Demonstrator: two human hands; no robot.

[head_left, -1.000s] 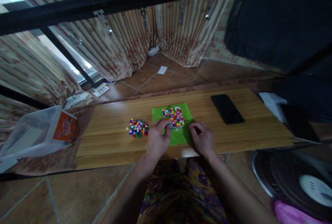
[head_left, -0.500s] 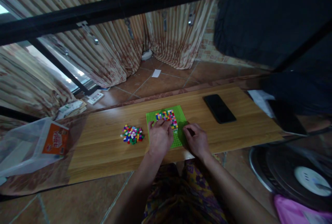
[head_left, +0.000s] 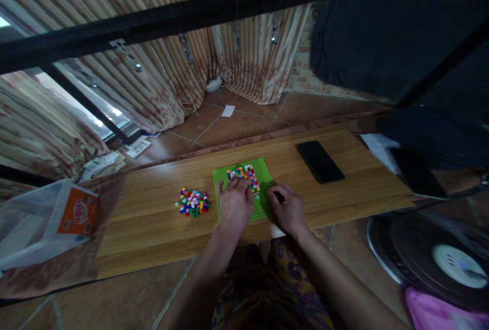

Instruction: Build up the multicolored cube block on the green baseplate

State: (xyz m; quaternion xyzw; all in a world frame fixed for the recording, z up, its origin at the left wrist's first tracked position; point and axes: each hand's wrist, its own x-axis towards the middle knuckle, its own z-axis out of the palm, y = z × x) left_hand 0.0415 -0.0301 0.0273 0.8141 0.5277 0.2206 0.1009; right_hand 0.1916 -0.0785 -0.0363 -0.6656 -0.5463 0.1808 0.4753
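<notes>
Multicoloured block of small plastic bricks (head_left: 252,174): centre of frame. Nearest: right hand (head_left: 288,209), fingers curled inward; left hand (head_left: 236,205), fingers bent over block. Whether either grips anything: cannot tell. Reaching beyond block: green studded plastic baseplate (head_left: 261,211). Judged step: building up block; next calls for stud alignment.

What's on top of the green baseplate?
A block of multicoloured toy bricks sits on the green baseplate. The left hand covers the block's near-left part and the right hand some of the baseplate's right edge; what lies beneath them can't be seen.

Free tabletop (head_left: 284,164) between baseplate (head_left: 264,174) and phone (head_left: 320,162)
</notes>
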